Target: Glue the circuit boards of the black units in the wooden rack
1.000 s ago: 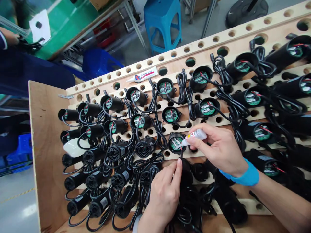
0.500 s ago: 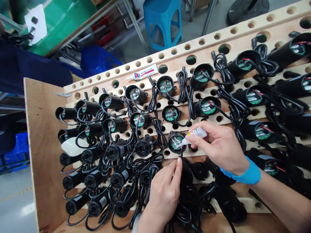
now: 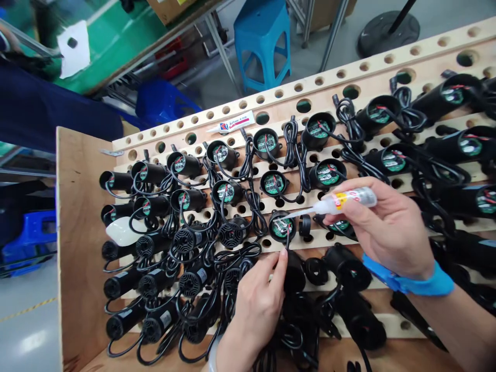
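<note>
My right hand (image 3: 382, 227) grips a small clear glue tube (image 3: 341, 200), its long nozzle pointing left over the open end of a black cylindrical unit (image 3: 281, 227) with a green circuit board inside. My left hand (image 3: 258, 305) pinches that unit's thin black cable just below its rim. The unit sits in a hole of a wooden rack (image 3: 83, 217), among several like units with coiled black cables. A blue band circles my right wrist.
A second glue tube (image 3: 231, 124) lies on the rack's upper rail. A white bottle (image 3: 122, 231) rests among the units at the left. Behind the rack stand a blue stool (image 3: 263, 39) and a green bench; another person's dark sleeve (image 3: 50, 111) shows at the far left.
My right hand has drawn back to the right and turned the glue tube level, so its nozzle now reaches the unit from farther away. My left hand keeps pinching the cable.
</note>
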{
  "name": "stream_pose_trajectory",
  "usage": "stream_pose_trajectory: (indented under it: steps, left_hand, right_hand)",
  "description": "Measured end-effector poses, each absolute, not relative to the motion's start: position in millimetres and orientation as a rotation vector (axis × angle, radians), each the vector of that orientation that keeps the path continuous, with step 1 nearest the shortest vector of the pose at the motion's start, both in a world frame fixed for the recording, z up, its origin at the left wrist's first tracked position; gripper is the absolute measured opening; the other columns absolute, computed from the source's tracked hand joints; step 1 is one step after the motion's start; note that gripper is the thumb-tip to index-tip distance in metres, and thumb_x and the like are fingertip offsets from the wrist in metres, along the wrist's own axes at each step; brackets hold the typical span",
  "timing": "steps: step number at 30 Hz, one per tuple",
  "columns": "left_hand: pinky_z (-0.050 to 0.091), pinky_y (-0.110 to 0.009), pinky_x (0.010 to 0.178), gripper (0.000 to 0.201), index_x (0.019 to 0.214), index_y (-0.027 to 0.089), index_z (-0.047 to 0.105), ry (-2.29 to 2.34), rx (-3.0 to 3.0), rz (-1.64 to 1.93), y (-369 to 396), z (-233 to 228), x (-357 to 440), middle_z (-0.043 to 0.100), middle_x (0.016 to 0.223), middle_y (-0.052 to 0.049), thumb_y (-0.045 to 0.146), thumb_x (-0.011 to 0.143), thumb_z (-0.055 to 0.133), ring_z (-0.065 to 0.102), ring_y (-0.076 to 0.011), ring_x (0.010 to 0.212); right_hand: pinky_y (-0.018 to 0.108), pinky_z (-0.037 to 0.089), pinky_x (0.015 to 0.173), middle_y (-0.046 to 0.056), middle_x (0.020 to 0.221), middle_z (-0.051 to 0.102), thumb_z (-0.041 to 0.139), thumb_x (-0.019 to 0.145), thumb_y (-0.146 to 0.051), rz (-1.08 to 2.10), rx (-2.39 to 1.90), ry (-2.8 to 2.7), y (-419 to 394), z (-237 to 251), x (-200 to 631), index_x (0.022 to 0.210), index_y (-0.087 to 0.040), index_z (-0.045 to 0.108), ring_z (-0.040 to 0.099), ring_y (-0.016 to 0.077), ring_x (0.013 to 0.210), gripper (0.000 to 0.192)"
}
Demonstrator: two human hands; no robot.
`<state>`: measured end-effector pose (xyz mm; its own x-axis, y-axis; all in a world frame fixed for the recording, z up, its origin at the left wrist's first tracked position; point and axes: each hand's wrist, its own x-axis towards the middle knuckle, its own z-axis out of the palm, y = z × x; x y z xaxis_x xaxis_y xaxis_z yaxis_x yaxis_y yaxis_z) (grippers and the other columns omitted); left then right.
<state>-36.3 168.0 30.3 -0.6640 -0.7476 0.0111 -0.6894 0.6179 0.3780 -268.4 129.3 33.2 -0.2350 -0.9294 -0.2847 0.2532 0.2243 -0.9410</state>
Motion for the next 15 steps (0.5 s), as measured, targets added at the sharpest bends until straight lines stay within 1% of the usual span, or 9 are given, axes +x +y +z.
stream_pose_trajectory:
  steps: [3,5,8,10,12,14,15]
  left_hand:
    - [0.054,-0.025,0.073,0.034,0.123,0.01,0.058,-2.603,1.247,-0.461,156.2,31.4,-30.5,0.066,0.101,-0.01,0.004,0.091,0.051,0.064,-0.016,0.087]
    - [0.053,-0.025,0.071,0.028,0.119,0.012,0.06,-2.566,1.275,-0.407,146.9,34.1,-28.6,0.067,0.096,-0.007,0.011,0.092,0.054,0.063,-0.0154,0.083]
    - [0.052,-0.031,0.072,0.023,0.112,0.013,0.063,-2.552,1.276,-0.297,134.5,42.3,-37.0,0.067,0.095,-0.006,0.021,0.091,0.059,0.06,-0.0184,0.083]
    - [0.051,-0.035,0.079,0.024,0.112,0.013,0.062,-2.638,1.185,-0.209,128.1,46.5,-53.2,0.067,0.099,-0.006,0.02,0.09,0.06,0.059,-0.021,0.09]
    - [0.047,-0.042,0.093,0.029,0.118,0.011,0.059,-2.802,1.051,-0.152,122.4,44.3,-76.5,0.065,0.109,-0.009,0.016,0.089,0.057,0.057,-0.0234,0.101]
    - [0.038,-0.047,0.106,0.034,0.122,0.005,0.056,-2.973,0.944,-0.132,116.4,33.6,-102.8,0.062,0.115,-0.014,0.012,0.089,0.054,0.055,-0.0253,0.11]
    - [0.035,-0.049,0.108,0.034,0.121,0.002,0.057,-3.041,0.916,-0.135,113.1,25.8,-115.3,0.062,0.113,-0.017,0.011,0.088,0.053,0.055,-0.0261,0.109]
  right_hand:
    - [0.025,0.061,0.075,0.001,0.091,0.067,0.073,0.078,-0.029,-1.353,-0.635,1.248,146.1,36.4,-279.3,0.095,-0.024,0.061,0.069,0.0144,0.079,0.022]
    - [0.026,0.06,0.081,0.001,0.093,0.067,0.074,0.076,-0.025,-1.307,-0.686,1.245,161.0,36.1,-285.0,0.102,-0.025,0.059,0.069,0.0156,0.087,0.031]
    - [0.022,0.058,0.081,0.005,0.098,0.068,0.073,0.077,-0.023,-1.186,-0.809,1.324,182.3,31.0,-287.8,0.11,-0.025,0.058,0.068,0.0155,0.094,0.036]
    - [0.021,0.058,0.079,0.005,0.099,0.068,0.073,0.076,-0.026,-1.164,-0.913,1.448,193.2,25.6,-285.2,0.105,-0.022,0.061,0.068,0.014,0.091,0.031]
    - [0.022,0.058,0.079,0.006,0.098,0.068,0.072,0.076,-0.03,-1.166,-1.022,1.584,201.7,19.9,-280.8,0.1,-0.02,0.063,0.067,0.0132,0.088,0.027]
    - [0.024,0.059,0.077,0.007,0.099,0.068,0.069,0.079,-0.033,-1.165,-1.101,1.666,209.4,14.8,-277.1,0.1,-0.018,0.062,0.067,0.0138,0.085,0.027]
    - [0.025,0.059,0.076,0.007,0.099,0.068,0.068,0.081,-0.033,-1.165,-1.127,1.691,213.2,12.6,-276.2,0.101,-0.018,0.061,0.067,0.0143,0.086,0.026]
